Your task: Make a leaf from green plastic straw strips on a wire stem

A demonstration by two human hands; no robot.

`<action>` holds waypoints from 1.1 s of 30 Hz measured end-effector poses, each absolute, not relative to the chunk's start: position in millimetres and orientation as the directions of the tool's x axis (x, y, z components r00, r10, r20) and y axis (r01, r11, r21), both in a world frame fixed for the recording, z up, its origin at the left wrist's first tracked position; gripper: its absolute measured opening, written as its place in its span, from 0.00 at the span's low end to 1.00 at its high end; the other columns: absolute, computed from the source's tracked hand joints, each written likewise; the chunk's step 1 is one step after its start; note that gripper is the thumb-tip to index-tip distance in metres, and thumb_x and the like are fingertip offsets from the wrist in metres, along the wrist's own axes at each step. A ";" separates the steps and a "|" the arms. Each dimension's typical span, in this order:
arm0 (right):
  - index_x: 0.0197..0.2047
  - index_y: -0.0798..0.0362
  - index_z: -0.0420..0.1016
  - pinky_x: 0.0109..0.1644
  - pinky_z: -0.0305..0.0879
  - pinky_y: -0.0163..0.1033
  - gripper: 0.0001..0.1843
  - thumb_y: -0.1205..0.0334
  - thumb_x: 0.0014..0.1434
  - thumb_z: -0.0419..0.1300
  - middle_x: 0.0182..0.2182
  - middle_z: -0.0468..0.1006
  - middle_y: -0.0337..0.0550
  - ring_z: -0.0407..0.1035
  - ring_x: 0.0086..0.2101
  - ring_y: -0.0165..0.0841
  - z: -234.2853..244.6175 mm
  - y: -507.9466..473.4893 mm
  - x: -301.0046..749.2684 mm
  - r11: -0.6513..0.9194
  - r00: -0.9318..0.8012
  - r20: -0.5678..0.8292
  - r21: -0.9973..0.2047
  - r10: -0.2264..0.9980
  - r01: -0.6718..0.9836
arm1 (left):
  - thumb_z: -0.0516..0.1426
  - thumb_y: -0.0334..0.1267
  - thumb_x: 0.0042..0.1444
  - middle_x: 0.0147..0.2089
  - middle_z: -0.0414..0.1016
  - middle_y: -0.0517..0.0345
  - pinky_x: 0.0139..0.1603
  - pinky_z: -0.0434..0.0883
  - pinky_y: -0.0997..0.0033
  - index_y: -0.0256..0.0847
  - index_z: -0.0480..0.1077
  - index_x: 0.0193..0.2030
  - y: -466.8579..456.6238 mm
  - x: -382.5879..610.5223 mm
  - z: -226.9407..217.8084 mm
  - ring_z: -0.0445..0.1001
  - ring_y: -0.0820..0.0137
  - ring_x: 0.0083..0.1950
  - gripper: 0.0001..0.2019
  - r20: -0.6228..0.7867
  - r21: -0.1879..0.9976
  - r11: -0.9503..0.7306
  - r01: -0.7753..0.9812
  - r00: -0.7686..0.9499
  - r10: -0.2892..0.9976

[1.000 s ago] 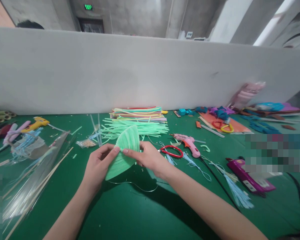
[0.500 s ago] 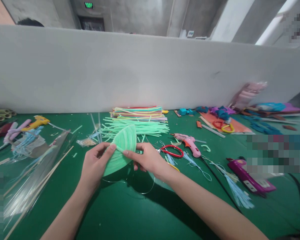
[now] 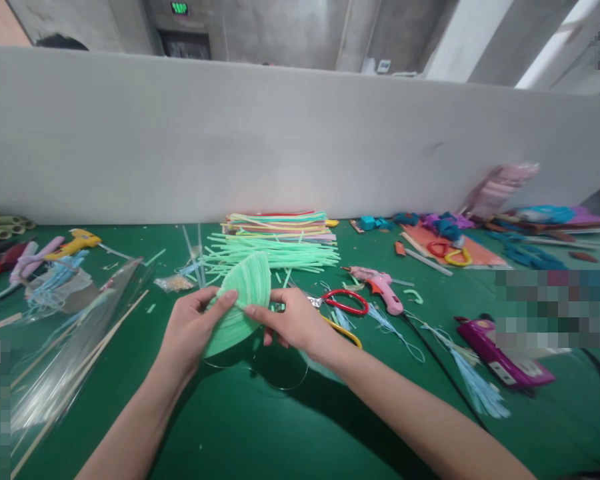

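Centre of frame: light-green, ribbed, fan-shaped piece [image 3: 253, 280], held above the green tabletop [image 3: 245, 440]. Left hand [image 3: 190, 327] and right hand [image 3: 291, 320]: fingers clamped on it. Apparent step: shaping by hand. Next move likely calls for an even pinch.

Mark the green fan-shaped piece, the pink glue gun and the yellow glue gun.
Green fan-shaped piece [image 3: 234, 329], head view: lower part.
Pink glue gun [image 3: 383, 283], head view: where barrel meets handle.
Yellow glue gun [image 3: 75, 247], head view: body.
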State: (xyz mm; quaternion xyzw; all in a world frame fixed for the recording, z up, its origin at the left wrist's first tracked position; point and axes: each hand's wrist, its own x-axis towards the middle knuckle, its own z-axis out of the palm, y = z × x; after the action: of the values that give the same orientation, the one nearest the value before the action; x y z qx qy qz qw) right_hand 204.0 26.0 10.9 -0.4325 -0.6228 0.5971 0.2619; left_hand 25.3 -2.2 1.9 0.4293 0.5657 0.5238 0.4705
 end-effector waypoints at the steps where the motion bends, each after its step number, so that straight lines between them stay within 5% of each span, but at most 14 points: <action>1: 0.41 0.55 0.76 0.15 0.52 0.29 0.22 0.44 0.56 0.62 0.16 0.72 0.36 0.55 0.12 0.22 11.6 26.1 204.5 -0.077 -0.491 -0.183 -0.970 0.852 0.229 | 0.66 0.50 0.44 0.25 0.75 0.60 0.22 0.67 0.75 0.38 0.77 0.34 -2.0 24.7 1.6 0.70 0.72 0.22 0.17 -0.074 0.997 0.075 0.000 -0.195 0.978; 5: 0.35 0.56 0.74 0.18 0.58 0.28 0.18 0.47 0.56 0.63 0.17 0.73 0.36 0.62 0.14 0.23 14.7 26.4 207.1 -0.050 -0.503 -0.169 -0.969 0.848 0.240 | 0.66 0.51 0.44 0.26 0.76 0.58 0.22 0.68 0.74 0.37 0.77 0.34 -1.9 23.4 1.2 0.71 0.70 0.23 0.18 -0.074 0.997 0.077 0.011 -0.200 0.977; 17: 0.39 0.55 0.75 0.19 0.61 0.29 0.16 0.49 0.58 0.61 0.17 0.73 0.37 0.65 0.16 0.25 10.9 23.7 207.9 -0.033 -0.534 -0.164 -0.969 0.830 0.246 | 0.68 0.48 0.41 0.26 0.79 0.54 0.23 0.71 0.70 0.37 0.78 0.32 -1.9 24.6 6.6 0.74 0.67 0.23 0.17 -0.218 0.976 0.215 -0.032 -0.113 0.969; 29: 0.23 0.54 0.65 0.19 0.54 0.28 0.22 0.44 0.54 0.63 0.13 0.66 0.32 0.59 0.15 0.23 13.6 24.1 215.9 0.055 -0.481 -0.154 -0.918 0.863 0.393 | 0.70 0.49 0.36 0.30 0.81 0.49 0.26 0.72 0.69 0.36 0.79 0.34 -3.9 26.8 11.3 0.77 0.63 0.26 0.21 -0.336 0.938 0.336 0.078 -0.023 0.942; 33: 0.26 0.53 0.66 0.21 0.58 0.29 0.19 0.47 0.56 0.63 0.16 0.70 0.34 0.62 0.17 0.24 15.7 22.8 216.3 0.028 -0.488 -0.182 -0.920 0.854 0.391 | 0.70 0.48 0.38 0.28 0.81 0.49 0.25 0.72 0.70 0.35 0.78 0.32 -4.6 28.8 11.9 0.77 0.64 0.25 0.19 -0.355 0.933 0.356 0.051 -0.022 0.934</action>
State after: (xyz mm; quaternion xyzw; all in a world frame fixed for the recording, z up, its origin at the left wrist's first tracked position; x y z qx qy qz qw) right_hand 216.3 22.8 15.7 -0.4561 -0.6824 0.5274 0.2194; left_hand 28.8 -4.6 11.9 0.4114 0.5986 0.3908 0.5654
